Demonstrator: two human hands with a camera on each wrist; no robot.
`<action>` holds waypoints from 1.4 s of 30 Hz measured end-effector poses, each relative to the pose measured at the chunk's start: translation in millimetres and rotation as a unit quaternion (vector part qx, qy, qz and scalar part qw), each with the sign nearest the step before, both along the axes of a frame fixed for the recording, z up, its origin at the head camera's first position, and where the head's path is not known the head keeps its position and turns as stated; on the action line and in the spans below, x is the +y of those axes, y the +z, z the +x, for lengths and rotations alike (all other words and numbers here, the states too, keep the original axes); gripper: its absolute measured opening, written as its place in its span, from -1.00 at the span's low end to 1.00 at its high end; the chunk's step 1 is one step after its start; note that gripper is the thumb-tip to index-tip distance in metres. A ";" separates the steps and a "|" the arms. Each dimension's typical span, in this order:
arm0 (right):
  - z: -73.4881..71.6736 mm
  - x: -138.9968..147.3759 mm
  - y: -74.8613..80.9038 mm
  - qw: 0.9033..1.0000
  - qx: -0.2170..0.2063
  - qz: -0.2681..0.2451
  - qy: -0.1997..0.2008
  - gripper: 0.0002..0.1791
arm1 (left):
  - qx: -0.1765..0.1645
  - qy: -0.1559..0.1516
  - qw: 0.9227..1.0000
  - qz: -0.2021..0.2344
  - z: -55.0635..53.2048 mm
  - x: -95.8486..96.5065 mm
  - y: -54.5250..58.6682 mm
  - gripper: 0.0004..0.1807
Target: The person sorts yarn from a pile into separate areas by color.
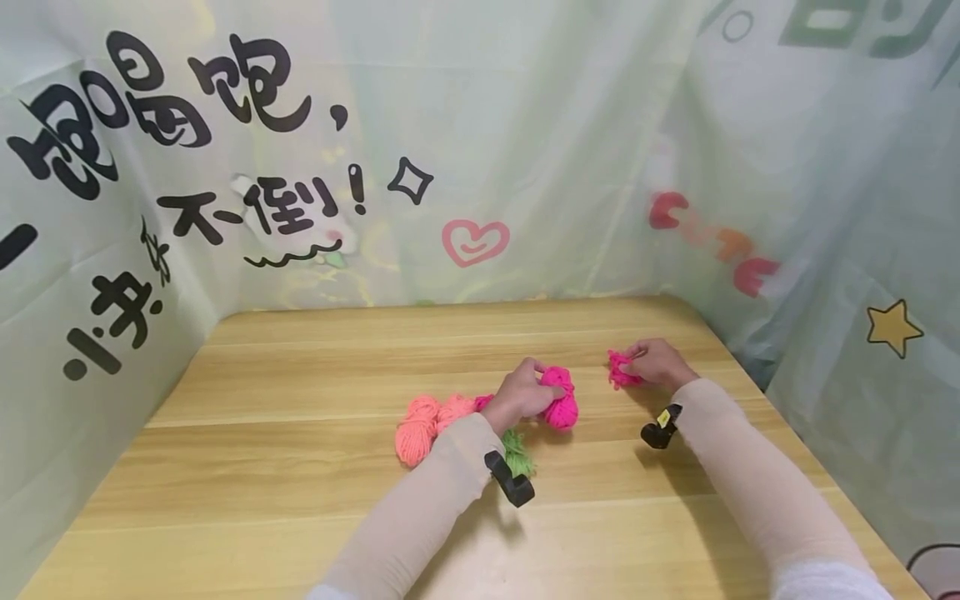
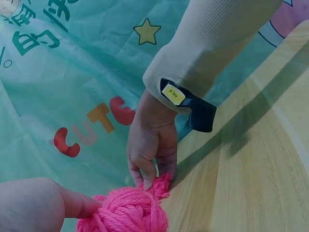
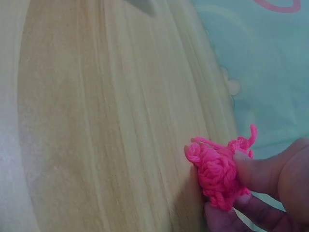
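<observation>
My left hand (image 1: 522, 392) grips a hot-pink ball of yarn (image 1: 560, 398) just above the table, its thumb on the near side. In the left wrist view the thumb presses on the wound strands of the yarn ball (image 2: 128, 210). Farther right, my right hand (image 1: 658, 364) pinches a small hot-pink crocheted piece (image 1: 620, 369) between thumb and fingers. Up close in the right wrist view, the crocheted piece (image 3: 217, 171) looks bunched, with a short loose end sticking up. Whether a strand joins it to the ball cannot be told.
Left of my left hand lie coral yarn balls (image 1: 417, 432). Green yarn (image 1: 517, 454) and more pink yarn (image 1: 483, 402) show partly behind my left wrist and sleeve. The wooden table (image 1: 285, 467) is bordered by a printed cloth (image 1: 540, 167) at the back and sides.
</observation>
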State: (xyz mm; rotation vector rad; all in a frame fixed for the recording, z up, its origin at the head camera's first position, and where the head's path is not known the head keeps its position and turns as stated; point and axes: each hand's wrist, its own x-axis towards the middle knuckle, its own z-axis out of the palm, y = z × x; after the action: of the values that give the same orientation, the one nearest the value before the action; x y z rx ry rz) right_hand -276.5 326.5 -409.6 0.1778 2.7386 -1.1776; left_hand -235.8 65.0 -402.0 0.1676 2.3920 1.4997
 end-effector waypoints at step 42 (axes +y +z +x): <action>-7.1 -7.4 1.2 0.998 -0.048 0.013 -0.046 -0.74 | -0.043 0.003 0.996 0.075 -20.9 29.2 -10.2 -0.53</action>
State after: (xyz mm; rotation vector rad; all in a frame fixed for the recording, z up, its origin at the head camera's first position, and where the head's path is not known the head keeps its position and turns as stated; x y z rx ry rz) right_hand -283.7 319.1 -408.4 0.3562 2.6890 -1.1250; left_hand -256.7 94.3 -412.2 0.1265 2.2163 1.6547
